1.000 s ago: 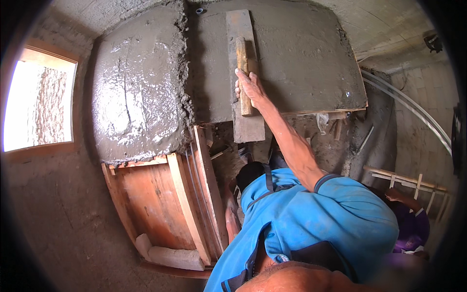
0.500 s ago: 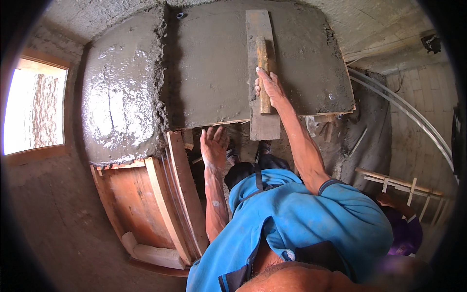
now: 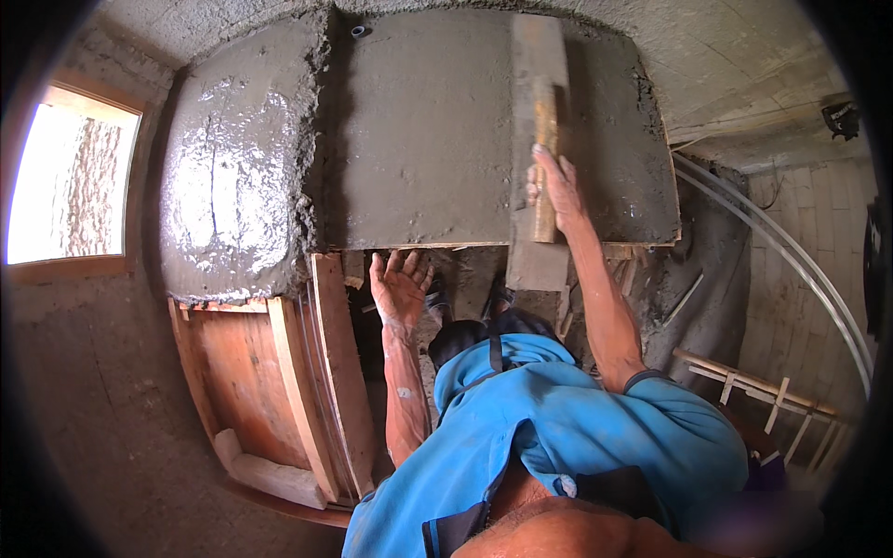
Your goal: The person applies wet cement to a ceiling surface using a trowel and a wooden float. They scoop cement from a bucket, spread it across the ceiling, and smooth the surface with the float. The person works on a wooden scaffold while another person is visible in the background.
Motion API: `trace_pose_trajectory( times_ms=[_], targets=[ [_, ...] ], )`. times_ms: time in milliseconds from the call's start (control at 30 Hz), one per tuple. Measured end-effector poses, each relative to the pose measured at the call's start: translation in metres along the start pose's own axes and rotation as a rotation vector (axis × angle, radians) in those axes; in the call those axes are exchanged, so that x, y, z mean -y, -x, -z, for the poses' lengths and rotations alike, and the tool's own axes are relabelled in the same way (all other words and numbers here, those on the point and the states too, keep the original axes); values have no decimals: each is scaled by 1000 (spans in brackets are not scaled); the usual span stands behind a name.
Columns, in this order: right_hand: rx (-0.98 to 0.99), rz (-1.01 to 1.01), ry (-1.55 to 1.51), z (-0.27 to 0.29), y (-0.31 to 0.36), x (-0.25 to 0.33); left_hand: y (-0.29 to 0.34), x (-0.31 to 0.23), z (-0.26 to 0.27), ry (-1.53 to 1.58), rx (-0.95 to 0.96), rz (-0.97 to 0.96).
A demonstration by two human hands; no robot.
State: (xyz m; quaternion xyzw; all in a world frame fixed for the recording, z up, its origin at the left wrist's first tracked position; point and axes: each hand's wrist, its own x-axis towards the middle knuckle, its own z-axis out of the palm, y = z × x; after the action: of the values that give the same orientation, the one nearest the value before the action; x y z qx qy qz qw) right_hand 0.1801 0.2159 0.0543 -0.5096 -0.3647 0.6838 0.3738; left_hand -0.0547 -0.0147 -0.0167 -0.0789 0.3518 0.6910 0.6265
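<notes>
Wet grey mortar [image 3: 419, 130] covers the broad slab in front of me. A long wooden float [image 3: 538, 56] lies across it right of the middle, its near end sticking out past the slab's front edge. My right hand [image 3: 556, 186] is closed round the float's worn wooden handle [image 3: 545, 121]. Just below the front edge, my left hand [image 3: 402, 288] is raised with its fingers spread and holds nothing. Whether its fingertips touch the edge, I cannot tell.
Left of a rough ridge, a higher, shiny wet mortar surface [image 3: 228, 177] rests above wooden formwork boards [image 3: 246, 386]. A bright window opening [image 3: 70, 181] is at far left. Pale curved pipes [image 3: 791, 246] and a wooden ladder-like frame [image 3: 758, 386] stand at right. A small ring [image 3: 358, 32] lies on the mortar.
My right hand has slid the float to the right across the mortar, and slightly nearer me. The left hand stays near the front edge, its fingers more spread.
</notes>
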Motion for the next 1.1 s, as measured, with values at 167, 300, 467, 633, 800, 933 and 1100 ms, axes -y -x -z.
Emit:
trace_pose_trajectory(
  times_ms=[167, 300, 467, 633, 800, 933, 1100],
  targets=[
    [179, -25, -42, -107, -32, -19, -3, -3, 4, 0, -32, 52],
    [255, -29, -66, -173, -61, -44, -2, -11, 5, -18, -28, 99],
    [254, -32, -57, -218, -87, -62, -5, -11, 27, 112, -46, 118],
    [269, -14, -58, -229, -106, -75, -5, -13, 35, 196, -49, 128],
    [253, -5, -28, -230, -112, -84, -5, -12, 34, 242, -76, 108],
    [192, 0, -18, -202, -108, -77, -5, -9, 30, 210, -55, 98],
    [50, 0, 8, -133, -102, -48, -3, -9, 23, 163, -38, 86]
  ],
)
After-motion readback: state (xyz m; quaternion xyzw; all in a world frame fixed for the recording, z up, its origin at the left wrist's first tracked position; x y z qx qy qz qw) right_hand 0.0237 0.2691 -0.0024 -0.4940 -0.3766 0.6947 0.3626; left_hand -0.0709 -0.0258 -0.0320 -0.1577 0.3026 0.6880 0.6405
